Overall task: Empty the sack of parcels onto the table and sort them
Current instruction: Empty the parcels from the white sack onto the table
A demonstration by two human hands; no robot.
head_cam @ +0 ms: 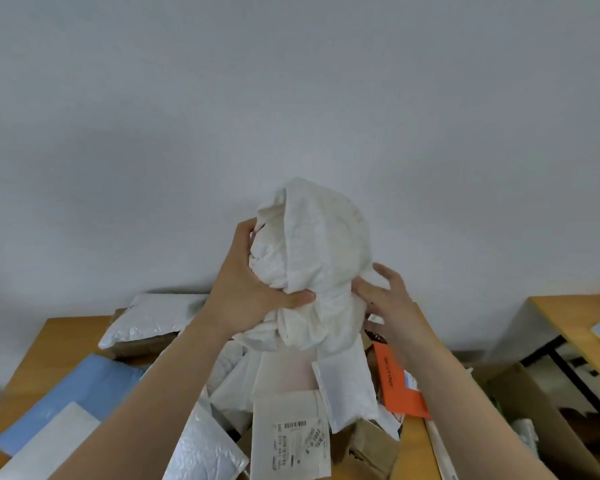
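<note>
Sack point(312, 251) bunched upright above parcels point(288, 441) on surface point(66, 337). Left hand point(246, 289) clamped on it; right hand point(388, 303) open alongside, contact unclear. Probably empty.

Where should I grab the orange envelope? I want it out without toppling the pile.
Judging by its pose, pinch the orange envelope at its free lower right corner, coming from the right. Its left edge is tucked under the white mailer, while the right edge lies exposed on the table.
</note>
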